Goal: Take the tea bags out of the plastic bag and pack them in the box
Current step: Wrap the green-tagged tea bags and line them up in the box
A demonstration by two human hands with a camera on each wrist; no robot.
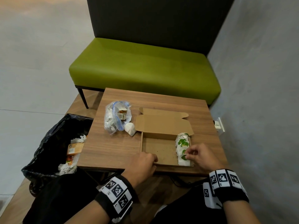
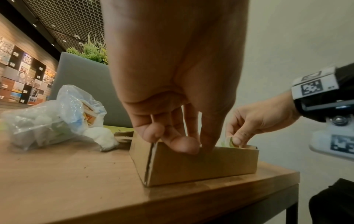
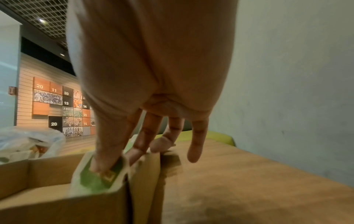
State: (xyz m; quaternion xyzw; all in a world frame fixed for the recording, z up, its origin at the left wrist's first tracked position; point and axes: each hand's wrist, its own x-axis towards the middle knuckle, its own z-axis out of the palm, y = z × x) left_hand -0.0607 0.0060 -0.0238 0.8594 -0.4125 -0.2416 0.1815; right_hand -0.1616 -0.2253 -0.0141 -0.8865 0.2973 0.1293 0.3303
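An open cardboard box [image 1: 159,151] sits on the wooden table [image 1: 113,146], lid folded back. Several white tea bags with green labels [image 1: 182,142] stand in a row along its right side. My right hand [image 1: 188,155] pinches the nearest tea bag [image 3: 95,177] between thumb and fingers inside the box's near right corner. My left hand [image 1: 151,159] grips the box's front wall [image 2: 201,165] near its left corner, thumb outside, fingers over the rim. The clear plastic bag [image 1: 116,118] with more tea bags lies left of the box lid, a loose white tea bag [image 1: 130,129] beside it.
A black-lined bin [image 1: 56,147] with rubbish stands left of the table. A green bench [image 1: 145,68] is behind the table and a grey wall [image 1: 258,78] runs close on the right.
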